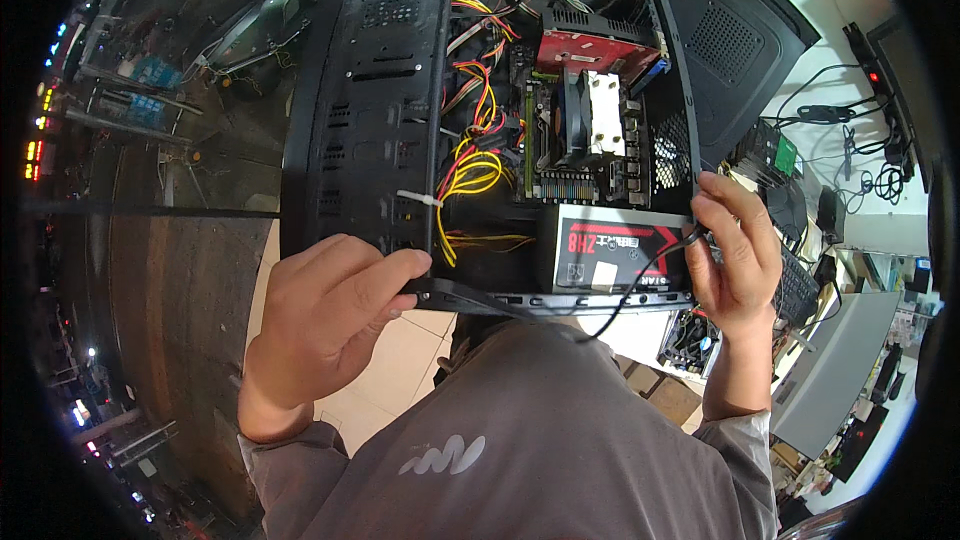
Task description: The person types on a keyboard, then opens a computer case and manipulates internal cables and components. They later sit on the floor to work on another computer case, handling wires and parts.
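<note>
Black cable: The black cable is strung between the hands across the near rim of the open computer case, its middle sagging toward the wearer's shirt.
Left hand: The cable is pinched between thumb and fingertips of the left hand, at the case's near edge.
Right hand: The other end is gripped in the fingers of the right hand, beside the case's near right corner.
Power supply: The power supply is seated in that corner; its printed face is crossed by the cable.
Loose wiring: The yellow and red wires are left exposed beside the drive bays, with a white tie near the left hand.
Snagging hazard: The wires could be caught and a connector strained, should the slack cable be swept inward.
Impact hazard: The cooler or the red card could be knocked if a cable end were let slip.
Shifting hazard: The case could be dragged askew by a hard pull against its rim; its support cannot be made out.
</note>
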A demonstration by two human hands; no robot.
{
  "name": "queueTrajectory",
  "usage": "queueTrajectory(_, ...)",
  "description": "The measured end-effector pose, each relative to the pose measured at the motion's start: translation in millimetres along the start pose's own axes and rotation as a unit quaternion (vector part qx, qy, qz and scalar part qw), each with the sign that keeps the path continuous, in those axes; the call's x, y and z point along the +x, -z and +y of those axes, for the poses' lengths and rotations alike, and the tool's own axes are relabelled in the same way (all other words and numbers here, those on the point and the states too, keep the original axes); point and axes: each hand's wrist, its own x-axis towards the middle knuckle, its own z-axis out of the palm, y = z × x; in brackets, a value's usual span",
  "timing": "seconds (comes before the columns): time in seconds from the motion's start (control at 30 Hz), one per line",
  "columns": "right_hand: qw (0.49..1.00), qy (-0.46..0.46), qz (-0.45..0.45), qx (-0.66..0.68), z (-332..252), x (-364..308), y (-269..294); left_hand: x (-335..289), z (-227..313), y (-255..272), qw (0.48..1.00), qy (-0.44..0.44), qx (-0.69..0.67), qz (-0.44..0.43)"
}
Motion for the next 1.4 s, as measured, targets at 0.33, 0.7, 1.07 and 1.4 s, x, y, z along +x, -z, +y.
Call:
queueTrajectory(0.33, 0.988, -0.127, 0.01, 0.081, -1.7, -3.6, -32.7, 0.5, -51.2, -28.2, 0.996, -0.051, 0.038, 0.057)
queueTrajectory(0.7, 0.988, -0.101, -0.039, 0.108, 9.7, 1.3, -36.6, -1.4, -53.5, -42.1, 0.989, -0.088, 0.093, 0.073)
queueTrajectory(1.07, 0.824, -0.308, 0.052, 0.473, -13.0, 7.0, -36.3, -0.4, -45.6, -47.5, 0.984, -0.151, 0.068, 0.07)
queueTrajectory(1.4, 0.709, -0.369, 0.073, 0.597, -32.4, 15.7, -43.2, -1.6, -37.7, -62.1, 0.978, -0.172, 0.063, 0.096)
